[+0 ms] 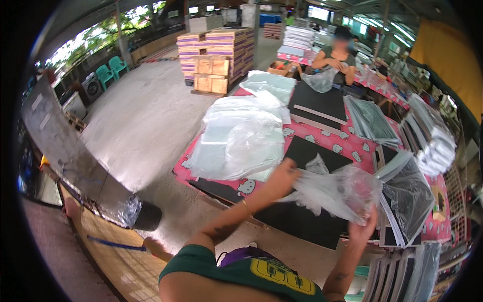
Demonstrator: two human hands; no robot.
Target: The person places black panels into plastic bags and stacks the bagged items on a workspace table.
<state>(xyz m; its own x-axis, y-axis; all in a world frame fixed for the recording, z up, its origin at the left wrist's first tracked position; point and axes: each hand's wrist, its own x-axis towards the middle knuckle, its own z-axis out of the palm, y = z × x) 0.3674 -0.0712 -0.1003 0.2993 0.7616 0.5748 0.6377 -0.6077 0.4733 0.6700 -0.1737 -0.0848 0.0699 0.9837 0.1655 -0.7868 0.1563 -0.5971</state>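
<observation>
A crumpled clear plastic bag (329,190) stretches between my two hands over the table. My left hand (285,176) is closed on its left end, fingers pinched together. At its other end, lower right, my right hand (363,227) grips the bag's edge; some of its fingers are hidden by the film. Beneath the bag lie flat black boards (297,221). Left of them is a wide pile of clear plastic bags (241,138). Boards wrapped in clear plastic (410,199) sit just right of my right hand.
The table has a pink patterned cover (352,146). Across it, a person (338,58) handles clear plastic beside a black board stack (317,103). More wrapped boards (372,121) line the right side. Wooden pallets (216,55) stand behind, left. Upright panels (397,277) stand at lower right.
</observation>
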